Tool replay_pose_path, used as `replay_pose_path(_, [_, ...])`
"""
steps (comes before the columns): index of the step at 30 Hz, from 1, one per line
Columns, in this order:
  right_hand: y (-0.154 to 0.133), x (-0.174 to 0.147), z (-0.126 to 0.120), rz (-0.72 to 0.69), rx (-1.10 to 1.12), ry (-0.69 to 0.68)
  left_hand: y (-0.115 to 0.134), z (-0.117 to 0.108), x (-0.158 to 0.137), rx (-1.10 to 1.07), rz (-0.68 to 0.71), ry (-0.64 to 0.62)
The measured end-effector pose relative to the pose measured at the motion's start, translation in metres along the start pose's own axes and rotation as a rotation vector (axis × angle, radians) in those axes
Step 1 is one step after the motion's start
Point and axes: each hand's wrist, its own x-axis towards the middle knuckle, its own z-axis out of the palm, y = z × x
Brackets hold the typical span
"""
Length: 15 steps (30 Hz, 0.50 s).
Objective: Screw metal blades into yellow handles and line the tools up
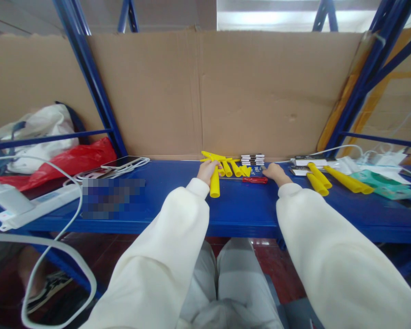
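Note:
My left hand is closed round a yellow hollow plastic handle, its wide round end facing me. More yellow handles lie just behind and to the right of it, with small yellow pieces at their end. My right hand is low over the table, fingers drawn together at some small metal parts; what is between the fingertips is too small to make out. A red-handled tool lies between my hands. Behind it sits a stack of small white-and-black pieces.
On the right of the blue table lie more yellow handles, dark flat boxes and a green plastic packet. A phone, a white power strip and a red bag are left. Cardboard stands behind.

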Motion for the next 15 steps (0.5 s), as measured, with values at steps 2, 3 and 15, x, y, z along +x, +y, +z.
replay_pose_path(2, [0.0015, -0.0009, -0.0004, 0.002, 0.005, -0.006, 0.0003, 0.0003, -0.0007, 0.011, 0.005, 0.005])
replay_pose_path(3, [0.0025, -0.0013, -0.0007, 0.008, 0.007, -0.006, 0.0004, 0.0004, -0.0011, 0.015, 0.007, 0.006])
replay_pose_path(15, [0.0088, 0.0003, 0.0000, 0.037, 0.031, 0.006, 0.0024, 0.0021, -0.0039, 0.055, -0.015, -0.019])
